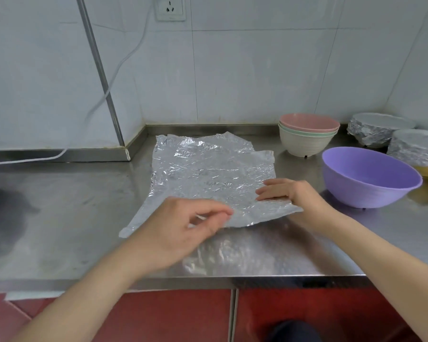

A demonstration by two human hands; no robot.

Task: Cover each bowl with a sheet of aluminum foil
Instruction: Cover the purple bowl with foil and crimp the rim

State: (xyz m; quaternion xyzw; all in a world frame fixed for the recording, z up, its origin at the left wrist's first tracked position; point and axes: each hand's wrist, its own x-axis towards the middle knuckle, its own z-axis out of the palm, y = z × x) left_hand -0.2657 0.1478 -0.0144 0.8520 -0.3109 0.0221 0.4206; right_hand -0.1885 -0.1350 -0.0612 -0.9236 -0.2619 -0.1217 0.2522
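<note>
A crinkled pile of aluminum foil sheets (208,169) lies flat on the steel counter, its near edge lifted a little. My left hand (183,225) pinches that near edge between thumb and fingers. My right hand (287,191) lies on the foil's right near corner with fingers straight, pressing it down. An uncovered purple bowl (371,176) stands just right of the foil. Behind it sits a stack of three bowls (307,134), pink on top. Two foil-covered bowls (378,129) (415,149) stand at the far right.
The steel counter (72,206) has a raised back lip against a tiled wall. A white cable (25,161) runs along the left from a wall socket (170,8). The counter's front edge is close to me, with red cabinet doors (158,317) below.
</note>
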